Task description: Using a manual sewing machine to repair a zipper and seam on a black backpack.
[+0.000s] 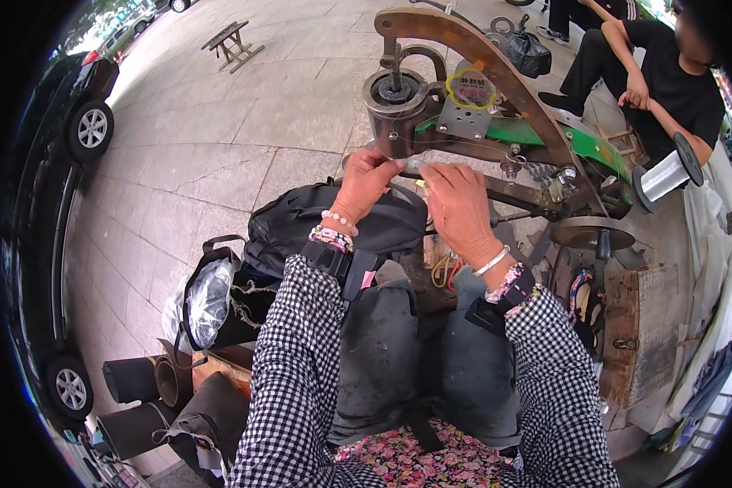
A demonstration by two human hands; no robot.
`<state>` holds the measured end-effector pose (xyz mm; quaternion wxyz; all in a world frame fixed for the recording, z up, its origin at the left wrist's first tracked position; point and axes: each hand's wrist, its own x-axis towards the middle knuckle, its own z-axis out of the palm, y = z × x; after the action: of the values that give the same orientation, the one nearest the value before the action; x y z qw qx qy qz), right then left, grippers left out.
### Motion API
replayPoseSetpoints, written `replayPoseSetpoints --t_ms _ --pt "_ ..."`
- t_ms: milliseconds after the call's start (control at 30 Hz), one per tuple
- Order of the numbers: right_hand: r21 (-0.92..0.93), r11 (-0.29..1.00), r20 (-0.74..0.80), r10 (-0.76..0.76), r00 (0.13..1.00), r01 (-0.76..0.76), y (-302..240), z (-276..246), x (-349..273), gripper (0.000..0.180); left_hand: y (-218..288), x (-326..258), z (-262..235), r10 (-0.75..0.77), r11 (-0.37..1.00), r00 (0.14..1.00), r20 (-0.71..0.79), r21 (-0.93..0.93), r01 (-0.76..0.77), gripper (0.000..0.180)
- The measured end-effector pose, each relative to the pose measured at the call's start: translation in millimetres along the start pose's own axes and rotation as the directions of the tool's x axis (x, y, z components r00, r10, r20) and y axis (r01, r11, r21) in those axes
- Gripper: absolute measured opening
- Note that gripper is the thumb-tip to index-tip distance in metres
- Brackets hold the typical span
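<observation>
An old hand-cranked shoe-patching machine (519,85) stands in front of me, with a rusty curved arm, a green-painted bar and a metal cylinder (393,130). Just below that cylinder, my left hand (364,189) has its thumb and index finger pinched together. My right hand (459,207) is close beside it, fingers bent and drawn together. A small whitish bit shows between the two hands, and a yellow bit lies by the right fingertips; what they hold is too small to name. A spool of pale thread (663,180) sits on the machine's right end, above the handwheel (577,231).
A black bag (301,221) lies beyond my left forearm, near an open bag with clear plastic (210,302). Dark rolls (130,379) stand lower left. A wooden box (638,333) is at right. Another person (667,89) sits far right; a parked black car (45,211) lines the left.
</observation>
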<state>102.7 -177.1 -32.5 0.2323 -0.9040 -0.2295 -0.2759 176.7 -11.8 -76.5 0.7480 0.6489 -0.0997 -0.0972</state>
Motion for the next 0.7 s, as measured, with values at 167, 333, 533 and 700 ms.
replayPoseSetpoints --t_ms 167,333,533,700 --pt "-0.013 1.000 -0.111 0.004 0.994 -0.006 16.0 29.3 11.1 0.024 6.7 -1.8 -1.4 0.005 0.997 1.000 0.021 0.083 -0.006 0.012" --pt "-0.008 1.000 -0.117 -0.010 0.993 0.010 18.7 31.3 19.2 0.016 7.4 1.1 2.8 -0.011 0.998 0.999 0.043 0.060 0.008 0.017" --pt "-0.175 0.983 -0.052 -0.066 0.996 0.056 13.3 26.4 22.8 0.013 28.6 -9.1 12.5 -0.029 0.999 0.999 0.033 0.039 0.028 0.018" --pt "-0.110 0.991 -0.064 -0.088 0.994 0.081 16.7 29.9 23.3 0.009 31.5 -10.5 12.0 -0.030 1.000 0.998 0.051 -0.002 0.031 0.025"
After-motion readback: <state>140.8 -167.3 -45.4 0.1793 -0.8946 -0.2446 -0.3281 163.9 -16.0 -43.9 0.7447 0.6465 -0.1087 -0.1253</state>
